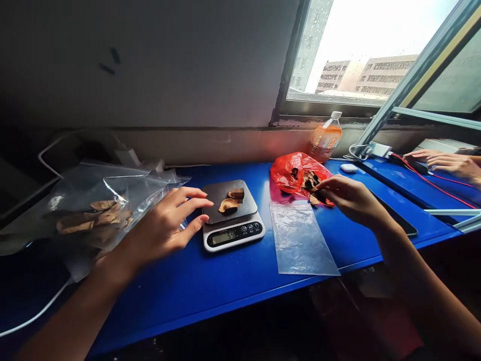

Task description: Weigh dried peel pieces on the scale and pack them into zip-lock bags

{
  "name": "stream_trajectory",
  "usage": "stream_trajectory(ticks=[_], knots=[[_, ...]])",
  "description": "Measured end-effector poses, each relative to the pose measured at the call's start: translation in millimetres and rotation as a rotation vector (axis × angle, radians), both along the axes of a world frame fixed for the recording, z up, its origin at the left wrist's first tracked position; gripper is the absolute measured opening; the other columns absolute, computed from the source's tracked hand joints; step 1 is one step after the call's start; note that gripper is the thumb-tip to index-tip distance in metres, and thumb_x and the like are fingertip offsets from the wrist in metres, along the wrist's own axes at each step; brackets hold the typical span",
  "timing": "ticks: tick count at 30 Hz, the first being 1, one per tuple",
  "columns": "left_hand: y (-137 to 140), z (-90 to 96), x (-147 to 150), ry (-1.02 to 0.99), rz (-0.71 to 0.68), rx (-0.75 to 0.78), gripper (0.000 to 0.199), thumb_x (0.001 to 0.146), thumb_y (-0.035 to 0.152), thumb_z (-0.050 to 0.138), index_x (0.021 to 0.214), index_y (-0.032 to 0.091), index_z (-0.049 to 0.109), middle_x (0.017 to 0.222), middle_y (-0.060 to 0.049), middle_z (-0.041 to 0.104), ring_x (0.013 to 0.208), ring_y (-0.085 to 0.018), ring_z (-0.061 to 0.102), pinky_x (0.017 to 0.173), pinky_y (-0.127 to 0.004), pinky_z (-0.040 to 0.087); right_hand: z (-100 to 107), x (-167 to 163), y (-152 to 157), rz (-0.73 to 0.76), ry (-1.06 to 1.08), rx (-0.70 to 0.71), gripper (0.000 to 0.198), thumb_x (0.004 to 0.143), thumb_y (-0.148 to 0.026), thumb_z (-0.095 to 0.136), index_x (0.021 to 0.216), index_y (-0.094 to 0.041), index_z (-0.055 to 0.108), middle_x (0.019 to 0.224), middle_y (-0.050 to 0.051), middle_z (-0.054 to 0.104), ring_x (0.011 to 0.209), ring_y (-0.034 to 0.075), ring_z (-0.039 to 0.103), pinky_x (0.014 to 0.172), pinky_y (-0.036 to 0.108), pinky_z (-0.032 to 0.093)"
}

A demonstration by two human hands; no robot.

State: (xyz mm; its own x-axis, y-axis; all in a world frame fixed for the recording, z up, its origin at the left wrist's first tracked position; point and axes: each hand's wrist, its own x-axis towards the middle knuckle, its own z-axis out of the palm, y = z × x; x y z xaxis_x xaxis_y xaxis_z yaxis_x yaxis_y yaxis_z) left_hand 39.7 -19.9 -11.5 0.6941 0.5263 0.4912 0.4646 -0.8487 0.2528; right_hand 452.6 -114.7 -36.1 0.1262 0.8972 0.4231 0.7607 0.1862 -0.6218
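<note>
A white kitchen scale [233, 234] with a lit display stands on the blue tabletop. On its steel plate lie curled, dried brown slices [228, 205]. My left hand [173, 216] hovers at the plate's left edge, fingers apart and holding nothing. At the right, my right hand [347, 198] pinches a dark dried piece [317, 192] at the mouth of a crumpled red plastic bag [288, 170]. More dried pieces sit in that bag's opening. A flat clear plastic bag [300, 245] lies in front of the red bag, beside the scale.
A large clear bag [88, 195] with dried slices lies at the left, near white cables. Behind the red bag stands an orange drink bottle [326, 136]. A white earphone case [348, 168] and a dark tablet [394, 215] are right. Another person's hands [447, 163] are beyond a metal frame.
</note>
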Motion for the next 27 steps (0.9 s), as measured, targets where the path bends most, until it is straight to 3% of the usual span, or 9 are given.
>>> stream_trajectory(ticks=[5,8,11,16,20,22,24,26,27], knots=[[2.1,-1.1,-0.7,-0.002,0.012,-0.005,0.027,0.096,0.037,0.051,0.107,0.019,0.067,0.120,-0.012,0.064,0.112,-0.028,0.064,0.099,-0.047,0.055,23.6,-77.5,40.8,0.366,-0.186,0.021,0.015,0.093,-0.027,0.058,0.085,-0.022,0.068,0.087,0.005,0.067,0.077,0.016,0.062,0.069,0.032,0.050],[5.7,-4.0,-3.7,0.009,0.034,-0.015,0.027,0.096,0.037,0.050,0.108,0.020,0.068,0.119,-0.011,0.065,0.112,-0.028,0.064,0.098,-0.046,0.056,31.2,-123.1,74.1,0.449,-0.271,0.061,0.010,0.092,-0.018,0.058,0.088,-0.019,0.067,0.092,0.005,0.065,0.078,0.013,0.060,0.071,0.028,0.048],[8.0,-5.6,-9.3,0.022,0.072,-0.029,0.027,0.097,0.038,0.051,0.109,0.022,0.068,0.120,-0.009,0.065,0.109,-0.027,0.065,0.097,-0.044,0.056,26.2,-155.8,104.7,0.468,-0.456,0.118,0.013,0.093,-0.014,0.055,0.087,-0.017,0.067,0.090,0.006,0.066,0.081,0.015,0.057,0.076,0.030,0.045],[7.4,-6.3,-17.9,0.038,0.075,0.003,0.024,0.098,0.034,0.052,0.114,0.025,0.067,0.123,-0.007,0.064,0.110,-0.025,0.065,0.096,-0.039,0.056,12.1,-176.7,124.1,0.501,-0.660,0.205,0.017,0.095,-0.018,0.053,0.086,-0.016,0.067,0.086,0.008,0.067,0.084,0.020,0.055,0.076,0.034,0.041],[3.7,-6.7,-19.4,0.018,0.091,-0.024,0.024,0.098,0.032,0.051,0.116,0.026,0.066,0.124,-0.006,0.063,0.111,-0.025,0.065,0.099,-0.040,0.055,37.4,-152.2,101.6,0.554,-0.494,0.305,0.014,0.095,-0.032,0.060,0.095,-0.019,0.066,0.095,0.008,0.071,0.107,0.025,0.059,0.088,0.039,0.045],[1.2,-7.2,-19.5,0.009,0.090,-0.041,0.024,0.098,0.032,0.051,0.116,0.026,0.066,0.124,-0.006,0.064,0.110,-0.025,0.065,0.099,-0.041,0.056,50.5,-117.8,88.7,0.415,-0.427,0.381,0.010,0.094,-0.028,0.060,0.097,-0.020,0.065,0.098,0.008,0.072,0.106,0.024,0.061,0.090,0.040,0.047],[-0.4,-7.1,-19.2,0.004,0.078,-0.045,0.023,0.097,0.031,0.052,0.114,0.027,0.067,0.122,-0.006,0.065,0.109,-0.025,0.065,0.097,-0.040,0.057,51.6,-71.4,81.1,0.178,-0.426,0.415,0.007,0.093,-0.025,0.059,0.091,-0.021,0.064,0.092,0.007,0.071,0.093,0.023,0.064,0.084,0.039,0.049],[0.9,-5.1,-16.5,-0.002,0.050,-0.064,0.022,0.097,0.030,0.052,0.113,0.027,0.068,0.121,-0.005,0.066,0.106,-0.023,0.066,0.094,-0.038,0.058,40.4,-22.5,80.3,-0.064,-0.509,0.348,0.010,0.092,-0.024,0.056,0.088,-0.020,0.065,0.083,0.008,0.070,0.078,0.022,0.062,0.072,0.037,0.049],[3.0,-2.7,-13.0,-0.012,0.033,-0.074,0.022,0.097,0.030,0.052,0.112,0.027,0.068,0.120,-0.005,0.066,0.104,-0.022,0.066,0.092,-0.036,0.059,32.4,-0.5,82.3,-0.083,-0.597,0.228,0.013,0.091,-0.020,0.054,0.085,-0.020,0.066,0.082,0.008,0.070,0.076,0.022,0.062,0.071,0.038,0.049]])
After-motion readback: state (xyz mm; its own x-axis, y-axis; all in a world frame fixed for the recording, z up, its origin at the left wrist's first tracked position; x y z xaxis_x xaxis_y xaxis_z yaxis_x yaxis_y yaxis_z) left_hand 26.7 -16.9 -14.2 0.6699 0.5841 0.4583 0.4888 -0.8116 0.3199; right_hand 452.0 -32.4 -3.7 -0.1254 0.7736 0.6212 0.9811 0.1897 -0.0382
